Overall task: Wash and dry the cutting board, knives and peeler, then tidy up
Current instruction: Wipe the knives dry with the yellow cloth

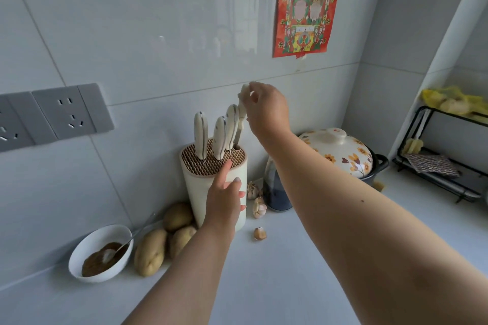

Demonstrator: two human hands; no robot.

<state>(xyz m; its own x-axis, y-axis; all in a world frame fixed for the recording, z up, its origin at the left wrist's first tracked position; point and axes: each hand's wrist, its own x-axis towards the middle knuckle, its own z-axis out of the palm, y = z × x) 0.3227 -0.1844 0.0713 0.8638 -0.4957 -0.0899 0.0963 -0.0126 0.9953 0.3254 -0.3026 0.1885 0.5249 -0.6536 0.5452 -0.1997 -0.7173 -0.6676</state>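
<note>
The cream-handled knife [241,113], just above centre frame, stands almost upright with its blade tip entering a slot at the right edge of the knife block [219,192]; this looks like the tidy-up step, putting a cleaned knife away. The right hand [266,111] pinches the top of the handle between fingertips and thumb. The left hand [224,200] wraps the block's front wall, fingers loosely curved around it, steadying it. Three other knives [219,137] already sit in the block. Next, the blade probably needs lowering straight down without tilting. Garlic bulbs [257,203], potatoes [163,240] and a bowl of brown powder [101,253] lie around the block's base.
</note>
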